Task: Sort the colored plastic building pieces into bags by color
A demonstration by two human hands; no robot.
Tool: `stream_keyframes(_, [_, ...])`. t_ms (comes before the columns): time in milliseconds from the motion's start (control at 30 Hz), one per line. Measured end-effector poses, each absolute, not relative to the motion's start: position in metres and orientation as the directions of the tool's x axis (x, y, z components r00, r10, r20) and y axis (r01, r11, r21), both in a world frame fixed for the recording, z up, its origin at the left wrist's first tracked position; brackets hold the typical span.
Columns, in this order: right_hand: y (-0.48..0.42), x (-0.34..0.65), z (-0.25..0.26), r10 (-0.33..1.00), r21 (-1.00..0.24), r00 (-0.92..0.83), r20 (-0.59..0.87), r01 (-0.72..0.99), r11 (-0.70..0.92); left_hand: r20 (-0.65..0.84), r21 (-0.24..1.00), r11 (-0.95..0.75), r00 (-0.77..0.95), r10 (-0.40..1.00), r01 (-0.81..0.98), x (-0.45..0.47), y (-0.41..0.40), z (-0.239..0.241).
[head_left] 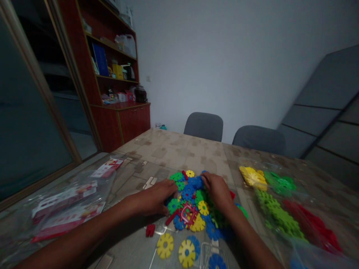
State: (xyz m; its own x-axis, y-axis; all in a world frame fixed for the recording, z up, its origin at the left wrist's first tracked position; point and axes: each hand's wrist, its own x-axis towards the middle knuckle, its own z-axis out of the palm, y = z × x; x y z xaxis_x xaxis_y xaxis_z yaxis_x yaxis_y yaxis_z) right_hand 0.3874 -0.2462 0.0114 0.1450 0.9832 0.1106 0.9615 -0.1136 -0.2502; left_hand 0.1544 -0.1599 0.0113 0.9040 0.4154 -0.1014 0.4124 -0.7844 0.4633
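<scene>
A pile of plastic notched building discs in blue, green, yellow and red lies on the table before me. My left hand (161, 194) curves round the pile's left edge beside a green disc (174, 205), thumb and fingers apart and nothing gripped. On the right side, my right hand (217, 188) bends its fingers onto a blue notched disc (198, 182) at the top of the pile. A red frame-shaped piece (187, 214) rests on the near part of it. Closer to me are loose yellow discs (165, 245) and a small red piece (150, 230).
Clear packets with printed red-and-white cards (66, 198) lie at the left. To the right are bagged yellow pieces (253, 178), green pieces (280, 183), light green pieces (280, 216) and red pieces (312, 224). Two grey chairs (203, 126) stand beyond the patterned table (174, 149).
</scene>
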Motion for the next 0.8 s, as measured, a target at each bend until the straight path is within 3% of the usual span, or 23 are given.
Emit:
stream_keyframes(400, [-0.241,0.382,-0.007,0.997,-0.293,0.079,0.026,0.954,-0.068,-0.088,0.540,-0.730,0.891,0.445,0.418,0.152,-0.146,0.018])
stream_keyframes(667, [-0.236,0.385,-0.012,0.996,-0.497,0.037,0.083,0.868,0.009,0.082,0.611,-0.702,0.853,0.516,0.366,0.166,-0.145,0.012])
stream_keyframes(800, [-0.234,0.382,-0.010,0.990,-0.609,0.021,0.139,0.791,0.068,0.098,0.653,-0.684,0.860,0.501,0.325,0.182,-0.155,0.002])
